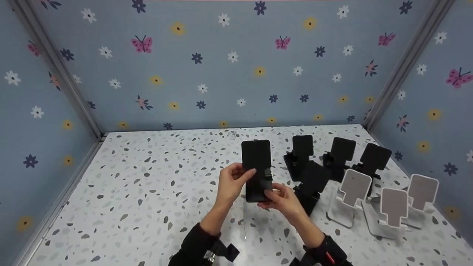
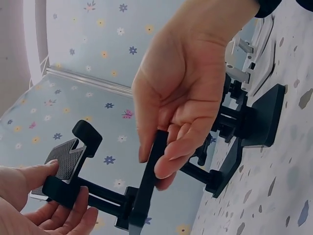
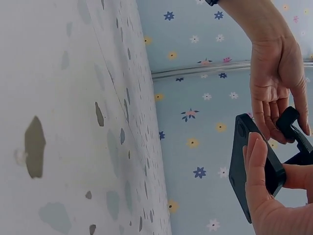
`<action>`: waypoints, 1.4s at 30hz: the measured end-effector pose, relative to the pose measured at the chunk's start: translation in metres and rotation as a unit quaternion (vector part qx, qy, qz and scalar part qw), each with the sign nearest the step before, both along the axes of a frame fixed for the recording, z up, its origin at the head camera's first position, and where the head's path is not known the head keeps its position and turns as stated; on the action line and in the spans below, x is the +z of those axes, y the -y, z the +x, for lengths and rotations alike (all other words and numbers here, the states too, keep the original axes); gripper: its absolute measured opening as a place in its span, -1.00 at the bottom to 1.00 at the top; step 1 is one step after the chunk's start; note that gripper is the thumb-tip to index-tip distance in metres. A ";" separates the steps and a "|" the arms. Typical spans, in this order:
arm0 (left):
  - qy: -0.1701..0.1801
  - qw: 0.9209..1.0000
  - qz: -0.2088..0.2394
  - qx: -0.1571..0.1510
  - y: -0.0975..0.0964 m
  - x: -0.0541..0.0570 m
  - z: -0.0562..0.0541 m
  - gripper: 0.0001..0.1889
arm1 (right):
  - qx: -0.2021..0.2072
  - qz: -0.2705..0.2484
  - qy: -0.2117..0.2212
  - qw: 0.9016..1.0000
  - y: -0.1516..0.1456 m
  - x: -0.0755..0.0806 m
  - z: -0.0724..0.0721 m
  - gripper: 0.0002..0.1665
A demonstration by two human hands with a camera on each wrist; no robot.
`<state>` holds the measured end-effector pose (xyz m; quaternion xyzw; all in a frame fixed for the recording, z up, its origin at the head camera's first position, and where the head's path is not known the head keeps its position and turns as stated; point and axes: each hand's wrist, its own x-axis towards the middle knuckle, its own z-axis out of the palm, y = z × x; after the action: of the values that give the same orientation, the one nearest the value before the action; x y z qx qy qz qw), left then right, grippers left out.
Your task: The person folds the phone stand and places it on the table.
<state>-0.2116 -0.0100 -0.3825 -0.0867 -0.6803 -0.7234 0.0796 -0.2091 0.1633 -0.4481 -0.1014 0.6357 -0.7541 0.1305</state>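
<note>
Both hands hold one black phone stand (image 1: 256,157) above the speckled table. In the head view my left hand (image 1: 231,183) grips its left side, the thumb across the black face. Lower down, my right hand (image 1: 283,201) pinches the right edge near the bottom. From the left wrist view, the left hand (image 2: 22,198) is on the hooked cradle (image 2: 68,166), and the right hand (image 2: 188,88) pinches the flat base plate (image 2: 146,186). The right wrist view shows the base plate (image 3: 244,166) between the right thumb and fingers (image 3: 257,169). Part of the stand is hidden by the hands.
Several black phone stands (image 1: 303,146) stand upright to the right, one close beside the right hand. Three white phone stands (image 1: 394,207) with grey faces are farther right. Flower-patterned walls (image 1: 236,74) border the speckled table (image 1: 147,192) at the back and sides.
</note>
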 end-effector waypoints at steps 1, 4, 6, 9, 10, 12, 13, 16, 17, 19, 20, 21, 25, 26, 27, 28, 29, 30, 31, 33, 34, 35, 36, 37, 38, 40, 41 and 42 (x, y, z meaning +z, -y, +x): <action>0.002 1.000 -0.001 -0.002 0.001 -0.002 -0.003 -0.77 | 0.000 0.001 0.000 1.000 0.000 0.000 0.000 -0.48; -0.001 1.000 -0.008 -0.006 0.004 -0.008 -0.011 -0.75 | 0.005 0.003 -0.002 1.000 0.000 -0.001 0.001 -0.47; -0.004 1.000 -0.012 -0.005 0.005 -0.011 -0.015 -0.74 | 0.007 0.003 0.000 1.000 0.000 -0.001 0.001 -0.47; -0.015 1.000 -0.020 0.001 0.006 -0.011 -0.017 -0.71 | 0.008 0.005 0.004 1.000 0.001 -0.002 0.001 -0.47; -0.017 1.000 -0.022 0.005 0.006 -0.010 -0.017 -0.70 | 0.009 0.006 0.005 1.000 0.001 -0.002 0.000 -0.47; -0.023 0.999 -0.030 0.012 0.007 -0.010 -0.017 -0.70 | 0.009 0.009 0.007 1.000 0.001 -0.003 0.000 -0.46; -0.028 0.999 -0.035 0.016 0.007 -0.009 -0.017 -0.71 | 0.008 0.012 0.006 1.000 0.001 -0.003 0.001 -0.46; -0.044 0.997 -0.050 0.029 0.006 -0.003 -0.011 -0.73 | 0.006 0.016 0.004 1.000 0.002 -0.003 0.001 -0.45; -0.053 0.997 -0.054 0.034 0.005 0.000 -0.008 -0.74 | 0.005 0.016 0.004 1.000 0.002 -0.003 0.001 -0.45; -0.071 0.995 -0.061 0.044 0.004 0.006 -0.003 -0.75 | 0.002 0.015 0.005 1.000 0.001 -0.002 0.002 -0.46; -0.080 0.993 -0.064 0.049 0.003 0.008 0.000 -0.76 | 0.001 0.015 0.007 1.000 0.001 -0.002 0.002 -0.46; -0.085 0.993 -0.064 0.052 0.002 0.008 0.000 -0.76 | 0.000 0.014 0.009 1.000 0.001 -0.002 0.002 -0.46; -0.099 0.991 -0.070 0.063 0.000 -0.006 -0.008 -0.76 | -0.003 0.013 0.017 1.000 0.001 -0.001 0.001 -0.47; -0.100 0.990 -0.071 0.065 -0.001 -0.011 -0.011 -0.76 | -0.004 0.014 0.019 1.000 0.001 0.000 0.001 -0.47; -0.101 0.990 -0.072 0.066 -0.001 -0.015 -0.013 -0.75 | -0.005 0.015 0.021 1.000 0.000 0.000 0.001 -0.47; -0.105 0.989 -0.076 0.068 -0.002 -0.017 -0.014 -0.75 | -0.007 0.016 0.022 1.000 0.000 0.000 0.002 -0.47; -0.108 0.988 -0.080 0.070 -0.002 -0.019 -0.015 -0.75 | -0.008 0.017 0.023 1.000 0.000 0.000 0.001 -0.47; -0.111 0.988 -0.083 0.072 -0.003 -0.021 -0.016 -0.75 | -0.009 0.017 0.024 1.000 0.000 0.001 0.002 -0.48; -0.115 0.987 -0.085 0.074 -0.003 -0.022 -0.016 -0.75 | -0.010 0.016 0.025 1.000 0.000 0.001 0.002 -0.48; -0.127 0.984 -0.092 0.081 -0.004 -0.024 -0.018 -0.75 | -0.009 0.013 0.029 0.999 0.000 0.000 0.002 -0.48; -0.133 0.983 -0.096 0.086 -0.004 -0.025 -0.019 -0.75 | -0.008 0.011 0.031 0.999 0.001 0.000 0.002 -0.48; -0.140 0.981 -0.101 0.093 -0.005 -0.026 -0.020 -0.75 | -0.007 0.008 0.034 0.999 0.001 0.001 0.002 -0.48; -0.147 0.979 -0.105 0.099 -0.005 -0.028 -0.021 -0.75 | -0.006 0.005 0.037 0.999 0.001 0.001 0.002 -0.47; -0.155 0.976 -0.112 0.105 -0.005 -0.029 -0.021 -0.75 | -0.004 0.003 0.038 0.999 0.002 0.001 0.003 -0.47; -0.163 0.973 -0.121 0.113 -0.005 -0.031 -0.022 -0.74 | -0.003 0.002 0.040 0.999 0.002 0.001 0.003 -0.48; -0.178 0.966 -0.138 0.125 -0.005 -0.033 -0.023 -0.74 | -0.002 -0.001 0.045 0.999 0.003 0.002 0.004 -0.49; -0.184 0.963 -0.148 0.130 -0.004 -0.035 -0.024 -0.73 | -0.002 -0.003 0.046 0.999 0.003 0.002 0.004 -0.49; -0.191 0.959 -0.158 0.134 -0.004 -0.036 -0.025 -0.73 | -0.002 -0.004 0.047 0.999 0.003 0.002 0.005 -0.50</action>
<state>-0.2362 -0.0060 -0.4184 -0.1426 -0.7633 -0.5595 0.2898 -0.2042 0.1605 -0.4462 -0.0654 0.6261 -0.7607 0.1584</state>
